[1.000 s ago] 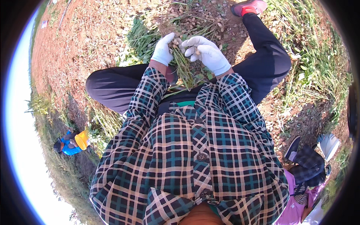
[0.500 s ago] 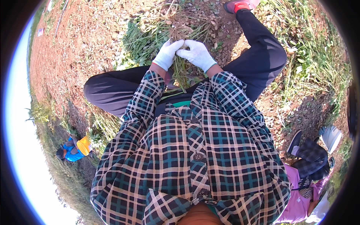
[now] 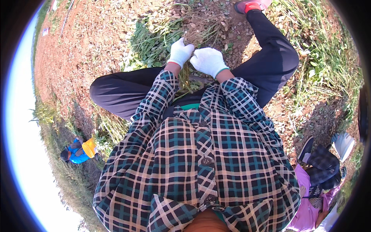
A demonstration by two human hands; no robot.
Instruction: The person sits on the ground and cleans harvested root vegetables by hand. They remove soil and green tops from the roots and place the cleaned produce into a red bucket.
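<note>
Both my hands wear white knit gloves with coloured cuffs. My left hand (image 3: pixel 180 52) is closed around a bunch of pulled-up plants, whose green stems (image 3: pixel 186 76) hang down toward my lap. Thin brown roots (image 3: pixel 194 37) of the bunch stick out beyond my fingers. Just right of it, slightly nearer my body, my right hand (image 3: pixel 209 62) is closed, its fingertips pinched together; whatever they hold is hidden. A small gap separates the two hands. Beyond my left hand lies a heap of green leafy plants (image 3: pixel 150 42) on the soil.
My legs in dark trousers (image 3: pixel 270 62) spread around the work spot. Weeds (image 3: pixel 320 58) grow at the right. A person in pink (image 3: pixel 303 197) sits at the lower right, near a pale bucket-like thing (image 3: pixel 343 146). Far left, a person in blue has a yellow bucket (image 3: pixel 89 147).
My hands have come apart, after touching over the bunch. My right hand has drawn back a little toward me and to the right. The whole view has shifted slightly.
</note>
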